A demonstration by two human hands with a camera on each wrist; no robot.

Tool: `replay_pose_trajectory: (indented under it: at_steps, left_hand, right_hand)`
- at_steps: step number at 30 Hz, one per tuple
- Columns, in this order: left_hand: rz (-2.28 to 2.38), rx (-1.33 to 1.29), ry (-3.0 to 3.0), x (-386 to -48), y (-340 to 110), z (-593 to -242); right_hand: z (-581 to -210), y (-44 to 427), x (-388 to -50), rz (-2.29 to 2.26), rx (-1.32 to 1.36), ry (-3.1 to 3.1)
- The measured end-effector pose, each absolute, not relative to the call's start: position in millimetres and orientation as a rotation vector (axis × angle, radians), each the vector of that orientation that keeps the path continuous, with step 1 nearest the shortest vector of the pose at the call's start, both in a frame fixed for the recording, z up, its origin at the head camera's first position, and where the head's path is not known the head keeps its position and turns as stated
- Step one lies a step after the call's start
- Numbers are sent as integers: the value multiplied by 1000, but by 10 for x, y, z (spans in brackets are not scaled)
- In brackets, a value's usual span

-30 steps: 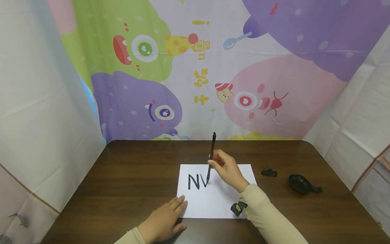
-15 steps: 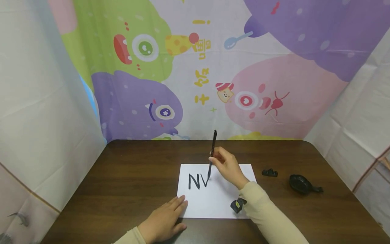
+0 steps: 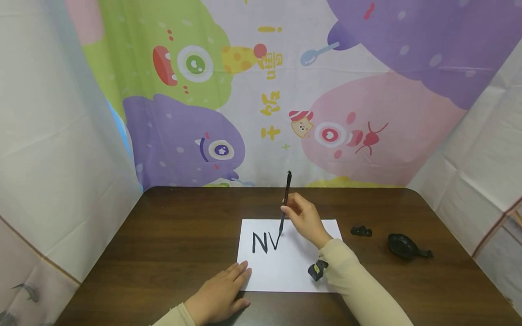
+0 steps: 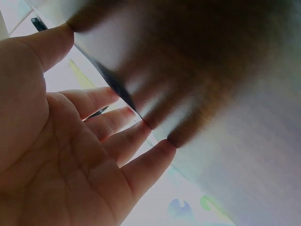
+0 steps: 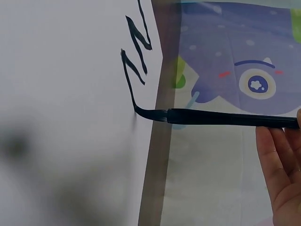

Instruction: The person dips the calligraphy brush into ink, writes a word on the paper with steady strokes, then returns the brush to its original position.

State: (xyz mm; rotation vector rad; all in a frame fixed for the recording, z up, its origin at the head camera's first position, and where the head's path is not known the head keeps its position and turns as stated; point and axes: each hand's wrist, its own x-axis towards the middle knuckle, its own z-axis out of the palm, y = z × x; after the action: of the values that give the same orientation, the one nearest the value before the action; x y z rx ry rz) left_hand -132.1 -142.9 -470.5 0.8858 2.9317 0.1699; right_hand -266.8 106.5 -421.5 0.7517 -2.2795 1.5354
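Observation:
A sheet of white paper [image 3: 285,276] lies on the table, with a black "N" [image 3: 259,243] and a "V" [image 3: 275,242] painted on it. My right hand [image 3: 306,220] pinches a black writing brush [image 3: 287,192] held nearly upright. In the right wrist view the bent bristle tip [image 5: 146,113] touches the top end of the V's right stroke. My left hand [image 3: 220,291] rests with fingers extended at the paper's lower left edge, fingertips on the sheet. The left wrist view shows the palm side of that hand [image 4: 89,150] and its fingertips against the surface.
Right of the paper sit a small black brush rest [image 3: 361,231] and a black ink dish [image 3: 403,246] with a handle. A dark wrist camera [image 3: 317,270] hangs by the right sleeve. A cartoon-printed cloth [image 3: 273,163] rises behind the brown table [image 3: 171,244].
My right hand and the brush have moved up and slightly right, drawing the V's right stroke upward. The left hand has stayed in place.

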Motion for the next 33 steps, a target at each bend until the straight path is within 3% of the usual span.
replay_pose_trajectory:
  at_steps: [14,24,33]
  left_hand:
    - [178,882,2925,-1318,-1427,-4693]
    - [184,880,2924,-1319,-1426,-4680]
    - [170,883,2928,-1326,-1429,-4699]
  right_hand:
    - [-4101,1047,-2625,1498,718,-2278]
    - [-4349,1110,-2844,1505,656,-2243]
    - [-4343,1215,-2809,1463,660,-2204]
